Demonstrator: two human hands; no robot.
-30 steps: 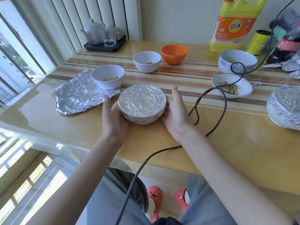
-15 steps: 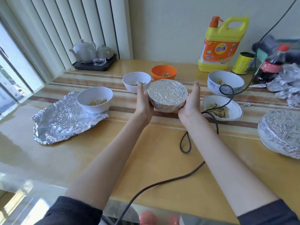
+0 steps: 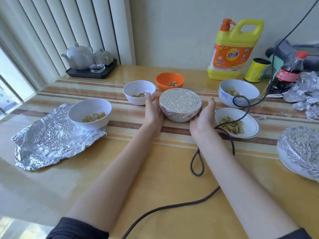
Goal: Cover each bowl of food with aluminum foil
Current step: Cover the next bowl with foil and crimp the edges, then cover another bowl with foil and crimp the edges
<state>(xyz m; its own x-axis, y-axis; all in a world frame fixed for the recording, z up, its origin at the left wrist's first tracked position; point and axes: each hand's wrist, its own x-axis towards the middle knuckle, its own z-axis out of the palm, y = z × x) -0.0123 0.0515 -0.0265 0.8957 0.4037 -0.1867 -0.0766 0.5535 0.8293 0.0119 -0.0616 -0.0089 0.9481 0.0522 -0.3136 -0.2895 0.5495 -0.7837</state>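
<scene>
A white bowl capped with smooth aluminium foil (image 3: 180,102) sits between my palms at the table's middle; whether it touches the table I cannot tell. My left hand (image 3: 152,112) presses its left side with straight fingers, and my right hand (image 3: 202,116) cups its right side. Uncovered bowls of chopped food surround it: a white one (image 3: 89,114) on a loose foil sheet (image 3: 51,144), another white one (image 3: 139,92), an orange one (image 3: 170,81), a blue-patterned one (image 3: 239,92) and a shallow dish (image 3: 253,121). A second foil-covered bowl (image 3: 300,149) is at the right edge.
A dark cable (image 3: 196,163) loops over the table, across the shallow dish and under my right forearm. A yellow detergent jug (image 3: 233,50), a yellow can (image 3: 257,69), a cola bottle (image 3: 288,73) and crumpled foil (image 3: 307,94) stand at the back right; a tea tray (image 3: 91,73) stands at the back left.
Both hands have carried the foil-covered bowl away from the near edge to the middle of the table, among the open bowls. My arms are now stretched forward.
</scene>
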